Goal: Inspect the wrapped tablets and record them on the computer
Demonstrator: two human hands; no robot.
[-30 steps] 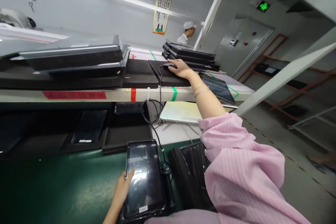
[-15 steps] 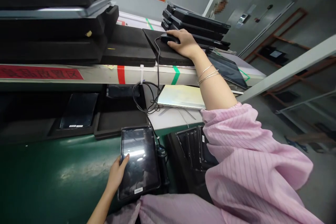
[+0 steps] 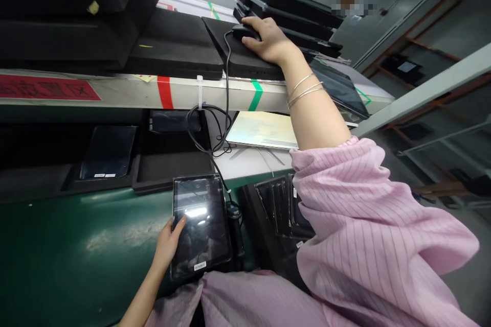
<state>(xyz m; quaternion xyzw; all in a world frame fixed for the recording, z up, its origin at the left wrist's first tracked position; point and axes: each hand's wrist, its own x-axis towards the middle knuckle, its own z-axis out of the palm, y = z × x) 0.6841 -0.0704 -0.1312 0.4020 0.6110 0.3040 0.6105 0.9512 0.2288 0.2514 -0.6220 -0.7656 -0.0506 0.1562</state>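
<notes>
Head view, the only one here. The right hand (image 3: 270, 41) is laid flat over one black mouse (image 3: 245, 32) up on the shelf (image 3: 184, 94); its fingers are curled loosely over it, draped rather than clamped. The mouse's long axis is pointed away from the wrist, and one cable (image 3: 227, 87) is dropped from it toward the table (image 3: 57, 245). Lower down, the left hand (image 3: 168, 245) is kept on one tablet (image 3: 199, 225), thumb on the glass and fingers hidden under the near-left edge, long axis running away from the body. Two bangles (image 3: 305, 91) are counted, maybe three. Each hand is nearest its own thing.
</notes>
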